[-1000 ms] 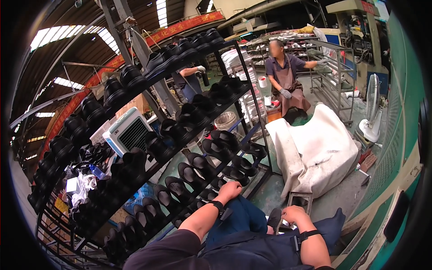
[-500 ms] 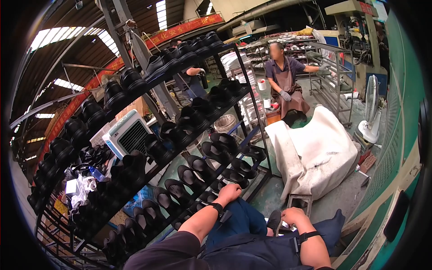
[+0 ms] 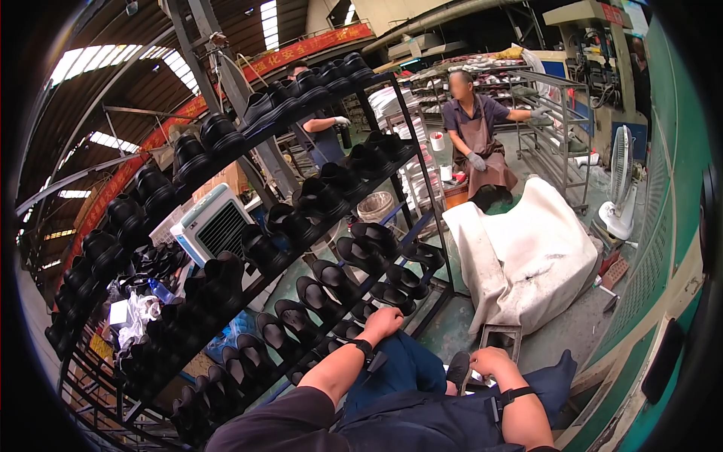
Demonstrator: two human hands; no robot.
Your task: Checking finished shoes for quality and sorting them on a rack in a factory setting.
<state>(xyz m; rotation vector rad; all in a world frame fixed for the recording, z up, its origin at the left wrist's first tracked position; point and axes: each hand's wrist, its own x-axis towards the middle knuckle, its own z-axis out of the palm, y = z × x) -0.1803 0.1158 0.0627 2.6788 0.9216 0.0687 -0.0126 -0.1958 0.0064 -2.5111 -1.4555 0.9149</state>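
The right hand (image 3: pixel 493 361) rests on the lap, fingers curled around a dark shoe (image 3: pixel 458 371) that points away. The left hand (image 3: pixel 384 322), loosely clenched and empty, reaches up-left to the tilted black metal rack (image 3: pixel 422 169), nearest its lowest tier of black shoe soles (image 3: pixel 316 297), toes slanting up-right.

A shoe factory floor, large and dim under a corrugated roof with skylight strips (image 3: pixel 98 68). A tall black metal rack (image 3: pixel 422 173) tilts across the view, its tiers filled with rows of black shoes (image 3: pixel 331 282). Behind it stands a white cooling unit (image 3: pixel 215 226). Farther back, a person in an apron and work gloves (image 3: pixel 476 139) sits by wire shelving (image 3: pixel 557 113). A white cloth-covered bulk (image 3: pixel 535 256) and a pedestal fan (image 3: pixel 621 181) stand on the stained concrete floor.
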